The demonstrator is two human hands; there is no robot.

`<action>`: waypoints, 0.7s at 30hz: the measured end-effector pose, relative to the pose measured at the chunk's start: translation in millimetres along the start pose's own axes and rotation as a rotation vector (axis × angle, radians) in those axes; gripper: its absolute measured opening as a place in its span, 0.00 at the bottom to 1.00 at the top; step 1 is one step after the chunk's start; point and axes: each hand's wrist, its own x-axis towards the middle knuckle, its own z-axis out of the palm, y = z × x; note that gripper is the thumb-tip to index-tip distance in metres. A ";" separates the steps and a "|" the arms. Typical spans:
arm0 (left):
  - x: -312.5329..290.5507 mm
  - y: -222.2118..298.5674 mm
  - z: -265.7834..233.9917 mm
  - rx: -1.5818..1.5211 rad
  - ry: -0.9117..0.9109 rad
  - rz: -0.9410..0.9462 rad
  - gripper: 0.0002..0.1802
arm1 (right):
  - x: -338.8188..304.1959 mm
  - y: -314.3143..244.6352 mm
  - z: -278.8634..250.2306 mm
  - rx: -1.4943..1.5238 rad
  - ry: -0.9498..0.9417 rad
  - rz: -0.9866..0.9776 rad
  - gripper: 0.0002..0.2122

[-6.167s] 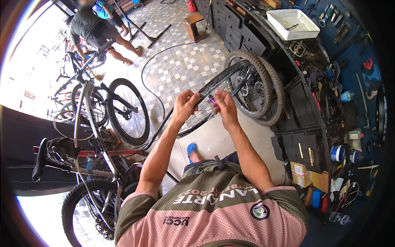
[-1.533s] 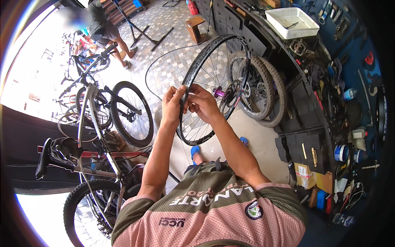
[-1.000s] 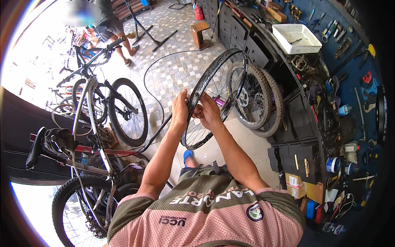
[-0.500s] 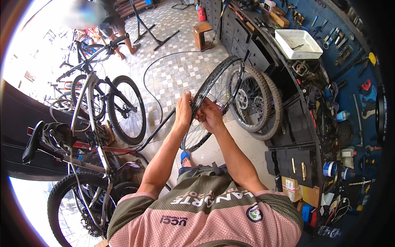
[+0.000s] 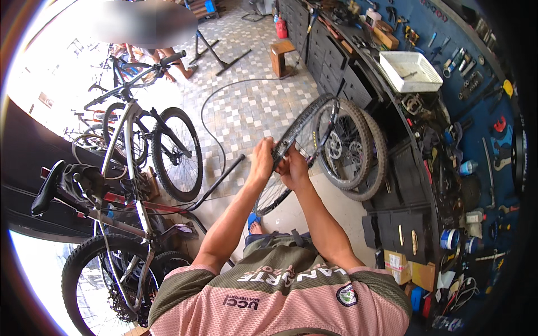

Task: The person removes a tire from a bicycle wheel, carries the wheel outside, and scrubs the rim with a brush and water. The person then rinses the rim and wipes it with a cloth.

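Upright in front of me is a black spoked bicycle wheel (image 5: 307, 116), its rim facing up toward me. My left hand (image 5: 262, 161) is closed on the rim's left side, fingers bent over the edge. On the opposite side, my right hand (image 5: 293, 169) has its fingers curled in by the spokes, pressed against the rim; what its fingertips pinch is hidden. Two more wheels with knobby tyres (image 5: 365, 140) stand just beyond, to the right, leaning by the workbench.
A grey bicycle (image 5: 128, 120) stands at the left. The dark workbench (image 5: 336, 50) along the right carries a white basket (image 5: 411, 71) and tools. A hose (image 5: 208, 106) crosses the tiled floor near a wooden stool (image 5: 278, 59). Someone (image 5: 174, 64) stands at the far left.
The wheel and both my hands sit slightly lower and further right in the picture. The whole surroundings have shifted a little too. Both hands stay on the rim.
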 end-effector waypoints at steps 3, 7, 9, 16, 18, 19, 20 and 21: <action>5.2 1.1 0.3 -0.008 -0.024 0.002 0.26 | 1.4 5.5 -10.4 -0.209 0.033 -0.129 0.17; -1.1 5.5 4.8 0.003 0.018 0.009 0.24 | -4.3 -4.2 2.4 0.037 0.099 -0.009 0.15; 2.4 8.1 -0.3 -0.011 -0.009 0.006 0.23 | 4.3 -1.2 -3.5 -0.029 0.069 -0.032 0.15; 1.4 13.9 1.9 0.017 -0.013 0.020 0.22 | 7.7 0.6 -8.9 -0.064 0.039 -0.061 0.17; 5.0 14.1 2.5 0.059 -0.027 0.033 0.22 | 13.9 2.0 -20.8 -0.104 -0.004 -0.098 0.22; 4.9 16.0 1.9 0.049 -0.033 0.023 0.22 | 12.8 2.3 -21.4 -0.162 -0.015 -0.116 0.23; 4.6 18.0 0.9 0.039 -0.040 0.012 0.22 | 11.4 2.3 -22.1 -0.219 -0.025 -0.135 0.25; 5.0 20.2 0.9 0.029 -0.048 0.002 0.22 | 9.8 1.9 -22.9 -0.277 -0.035 -0.155 0.26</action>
